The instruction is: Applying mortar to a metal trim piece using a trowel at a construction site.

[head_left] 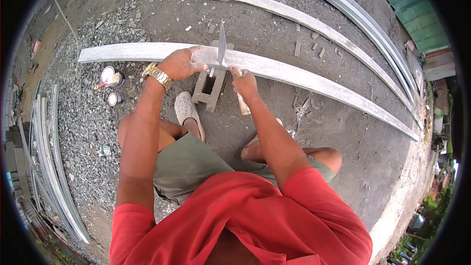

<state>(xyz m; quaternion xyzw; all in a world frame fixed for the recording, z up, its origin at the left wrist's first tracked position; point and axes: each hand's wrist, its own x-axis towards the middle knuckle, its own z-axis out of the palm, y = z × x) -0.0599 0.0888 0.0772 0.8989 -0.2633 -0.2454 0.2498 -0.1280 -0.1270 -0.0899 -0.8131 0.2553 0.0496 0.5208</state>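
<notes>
A long whitish bar (304, 78) lies across in front of me, over a grey hollow concrete block (210, 92). My left hand (184, 63), below a gold-coloured wristwatch, is closed on the bar with the thumb along its near side. A thin grey metal blade (222, 43) stands up from the bar between my hands, tapering to a point. My right hand (244, 81) is closed at the bar's near edge. From under this fist sticks out a light tan handle (243, 105); whether it joins the blade is hidden.
Two small paint cans (112, 79) stand on the gravel (91, 137) at left, a brush on one. Pliers-like metal tools (301, 112) lie at right. More long bars (304, 19) lie beyond, others (54, 167) at far left. My feet flank the block.
</notes>
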